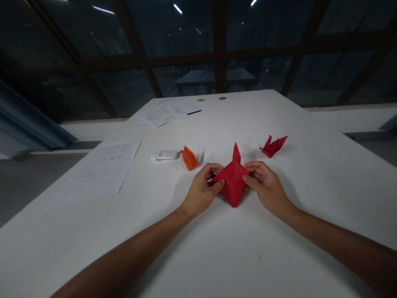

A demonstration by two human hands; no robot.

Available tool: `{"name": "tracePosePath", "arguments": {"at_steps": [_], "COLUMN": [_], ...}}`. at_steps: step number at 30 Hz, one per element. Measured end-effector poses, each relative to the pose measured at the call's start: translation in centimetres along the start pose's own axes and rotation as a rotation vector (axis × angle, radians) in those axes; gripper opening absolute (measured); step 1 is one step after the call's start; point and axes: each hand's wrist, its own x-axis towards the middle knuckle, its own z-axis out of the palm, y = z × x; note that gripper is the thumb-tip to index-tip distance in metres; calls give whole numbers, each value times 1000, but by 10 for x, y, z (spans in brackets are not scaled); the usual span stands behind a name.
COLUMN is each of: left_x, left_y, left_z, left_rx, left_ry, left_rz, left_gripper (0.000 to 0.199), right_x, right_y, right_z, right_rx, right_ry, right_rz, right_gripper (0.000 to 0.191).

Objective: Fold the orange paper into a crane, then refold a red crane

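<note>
one folded red paper [233,182], diamond-shaped, narrow-tipped

Folded paper [235,182] between left hand [204,188] and right hand [266,184]; behind, bird [189,158] left, second bird [273,147] right; farther sheets [159,114] seemingly overlapping

left hand [203,189]: pinching, thumb pointing inward | right hand [269,185]: pinching, thumb pointing inward | bare forearms [136,250] converging forward

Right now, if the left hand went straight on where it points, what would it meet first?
The red folded paper, which the left hand is gripping; beyond that, perhaps the small red paper crane, though depth is unclear.
</note>
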Motion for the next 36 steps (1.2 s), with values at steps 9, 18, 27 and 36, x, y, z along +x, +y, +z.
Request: {"name": "tracePosePath", "arguments": {"at_steps": [9,18,27,36], "left_x": [3,7,12,8], "left_y": [-1,1,-5,-1], "left_z": [-1,-5,-10,-13], "left_rx": [-69,-262,-332,-390], "left_ry": [56,103,106,-59], "left_rz": [-8,-79,-161,-176], "left_gripper": [33,31,27,38], "right_x": [2,-2,-7,-4], "right_y": [-5,-7,-1,2], "right_z": [0,1,2,-3], "right_rx": [33,25,-123,-263], "right_ry": [-44,-140,-173,-95], "right_rz": [31,35,-53,-34], "right_gripper": [21,34,45,16]}}
